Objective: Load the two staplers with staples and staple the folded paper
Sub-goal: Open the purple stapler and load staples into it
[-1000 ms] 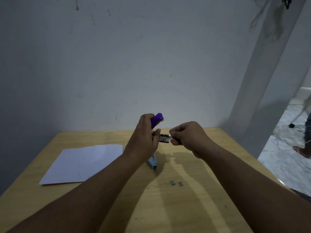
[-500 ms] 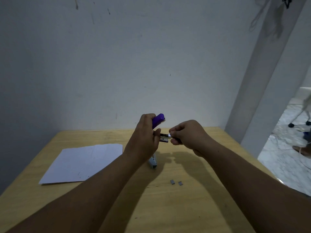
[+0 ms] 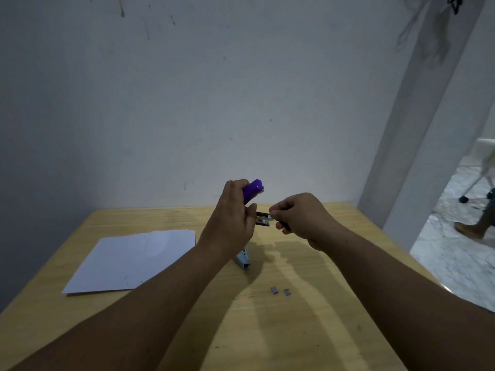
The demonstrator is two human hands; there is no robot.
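Fingers (image 3: pixel 278 211) of the right hand (image 3: pixel 302 218) are curled and pinch at the free end of the metal magazine (image 3: pixel 263 219), apparently holding a staple strip, though the strip itself is too small to make out. Left hand (image 3: pixel 233 223) grips the purple stapler (image 3: pixel 252 190), raised above the table with its top swung up and open. Step in hand, by judgement: loading the first stapler. The next move calls for seating the strip straight in the channel, then closing the top. A second, grey stapler (image 3: pixel 243 259) lies on the wooden table (image 3: pixel 294 330) below the left wrist, untouched. Two short staple pieces (image 3: pixel 280 290) lie nearer the camera; the white paper (image 3: pixel 128 263) lies flat to the left. Behind stand a plain wall (image 3: pixel 214 103) and, at right, a pillar (image 3: pixel 417 129) beside a pale tiled floor (image 3: pixel 455 253).
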